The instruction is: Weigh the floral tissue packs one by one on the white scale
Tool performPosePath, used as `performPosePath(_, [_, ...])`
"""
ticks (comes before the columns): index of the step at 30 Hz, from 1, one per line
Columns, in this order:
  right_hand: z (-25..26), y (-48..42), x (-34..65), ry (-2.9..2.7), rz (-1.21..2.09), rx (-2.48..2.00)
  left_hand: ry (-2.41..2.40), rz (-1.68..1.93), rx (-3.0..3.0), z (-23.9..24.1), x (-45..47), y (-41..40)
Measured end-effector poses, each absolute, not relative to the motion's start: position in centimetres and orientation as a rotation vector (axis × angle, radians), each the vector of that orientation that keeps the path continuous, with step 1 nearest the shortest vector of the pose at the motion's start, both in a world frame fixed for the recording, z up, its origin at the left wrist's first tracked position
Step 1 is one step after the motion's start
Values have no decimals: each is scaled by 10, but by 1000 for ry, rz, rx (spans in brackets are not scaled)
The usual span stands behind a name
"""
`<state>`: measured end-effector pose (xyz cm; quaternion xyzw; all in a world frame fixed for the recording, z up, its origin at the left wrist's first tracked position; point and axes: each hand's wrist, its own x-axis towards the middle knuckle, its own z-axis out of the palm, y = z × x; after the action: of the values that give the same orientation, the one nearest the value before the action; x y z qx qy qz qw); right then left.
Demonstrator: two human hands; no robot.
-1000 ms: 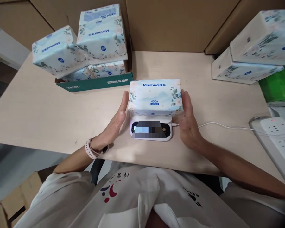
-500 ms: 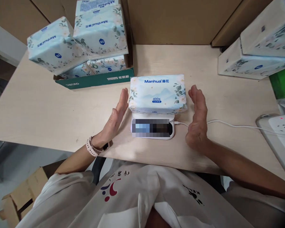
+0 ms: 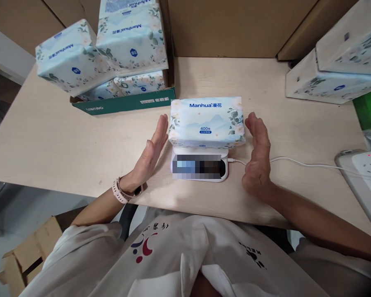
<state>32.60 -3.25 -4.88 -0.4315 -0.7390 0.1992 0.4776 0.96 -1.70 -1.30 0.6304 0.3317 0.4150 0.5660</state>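
Observation:
A pale blue tissue pack [image 3: 207, 121] printed with flowers and leaves lies on a small white scale [image 3: 200, 152] in the middle of the table. The scale's display is blurred out, and most of its platform is hidden under the pack. My left hand [image 3: 150, 152], with a pink-strapped watch at the wrist, is held upright beside the pack's left end, fingers stretched out. On the other side my right hand [image 3: 258, 154] stands on edge, a small gap from the pack's right end, fingers extended. Neither hand grips anything.
A green-fronted carton [image 3: 123, 103] at the back left holds several tissue packs [image 3: 131, 39]. More packs [image 3: 334, 86] are stacked at the right. A white cable [image 3: 299, 163] runs from the scale towards a power strip [image 3: 369, 163]. Brown cardboard [image 3: 228, 29] stands behind.
The view has shifted very slightly. Both hands, the tissue pack and the scale keep their places relative to one another.

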Motion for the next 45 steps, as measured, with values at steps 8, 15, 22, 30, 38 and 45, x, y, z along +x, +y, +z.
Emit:
performPosePath(8, [-46, -35, 325, -1809, 500, -1047, 766, 966, 1376, -10, 11, -18])
performPosePath(15, [-50, -33, 325, -1785, 501, -1008, 766, 959, 1393, -9, 12, -18])
performPosePath(22, [-55, -30, 326, -1800, 484, -931, 766, 976, 1367, -11, 11, -17])
performPosePath(30, [-50, -35, 325, -1834, 542, -1013, 791, 969, 1421, -11, 11, -17])
performPosePath(38, [-52, -32, 323, -1846, 590, -1088, 791, 958, 1410, -10, 13, -17])
performPosePath(45, [-50, -22, 330, -1803, 566, -1093, 913, 993, 1467, -9, 6, -11])
